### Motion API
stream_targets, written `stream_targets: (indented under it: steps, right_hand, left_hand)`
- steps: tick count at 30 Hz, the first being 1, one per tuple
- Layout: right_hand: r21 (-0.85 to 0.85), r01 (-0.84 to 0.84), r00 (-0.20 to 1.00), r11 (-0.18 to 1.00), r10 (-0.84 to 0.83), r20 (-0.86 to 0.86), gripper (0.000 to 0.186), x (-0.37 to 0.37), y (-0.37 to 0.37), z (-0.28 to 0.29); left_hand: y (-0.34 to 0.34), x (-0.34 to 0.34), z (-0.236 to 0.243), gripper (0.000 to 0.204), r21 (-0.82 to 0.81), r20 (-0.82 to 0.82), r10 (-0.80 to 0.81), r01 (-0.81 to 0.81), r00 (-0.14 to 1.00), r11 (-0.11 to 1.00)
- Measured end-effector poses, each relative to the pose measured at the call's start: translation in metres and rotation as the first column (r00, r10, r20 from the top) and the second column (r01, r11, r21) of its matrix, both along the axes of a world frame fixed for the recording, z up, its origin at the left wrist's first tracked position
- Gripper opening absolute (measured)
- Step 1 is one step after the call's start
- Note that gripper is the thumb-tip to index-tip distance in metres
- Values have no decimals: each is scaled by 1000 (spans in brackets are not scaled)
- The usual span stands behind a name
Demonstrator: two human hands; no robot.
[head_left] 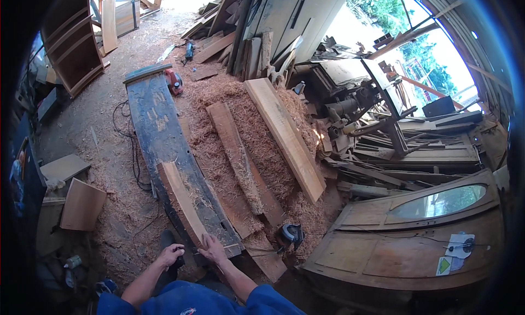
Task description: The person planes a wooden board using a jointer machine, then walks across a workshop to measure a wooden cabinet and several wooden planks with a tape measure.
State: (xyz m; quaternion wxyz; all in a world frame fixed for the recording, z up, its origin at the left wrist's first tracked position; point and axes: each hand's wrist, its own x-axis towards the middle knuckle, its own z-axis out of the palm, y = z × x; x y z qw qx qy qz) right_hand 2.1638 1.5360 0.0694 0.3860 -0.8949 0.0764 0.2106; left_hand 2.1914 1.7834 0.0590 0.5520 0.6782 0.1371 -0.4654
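Note:
A narrow wooden board (181,200) lies lengthwise on a long dark workbench (158,118), its near end towards me. At that near end is my right hand (214,249), its fingers closed on the board's end. My left hand (170,256) is held just left of the bench's near end, apart from the board. Its fingers are curled together around something small and dark that I cannot make out.
Wood shavings cover the floor. Right of the bench lie a rough plank (235,151), a thick plank (287,137) and a circular saw (291,236). A red power tool (174,81) sits by the bench's far end. A panelled door (404,244) lies at right; a cable (134,145) trails left.

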Motion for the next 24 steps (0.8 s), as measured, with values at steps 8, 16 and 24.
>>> stream_targets:
  steps: [8,16,24]
  right_hand:
    - [259,-150,951,954,68,302,82,4,26,65]
    - [216,-279,960,936,279,34,81,17,45,66]
    - [95,-509,851,856,517,-96,40,86,1,78]
  left_hand:
    - [-22,20,53,43,272,32,-117,103,993,957]
    - [-52,20,73,34,138,17,-16,13,1000,990]
    - [-50,22,32,25,-358,-289,337,-428,896,830]
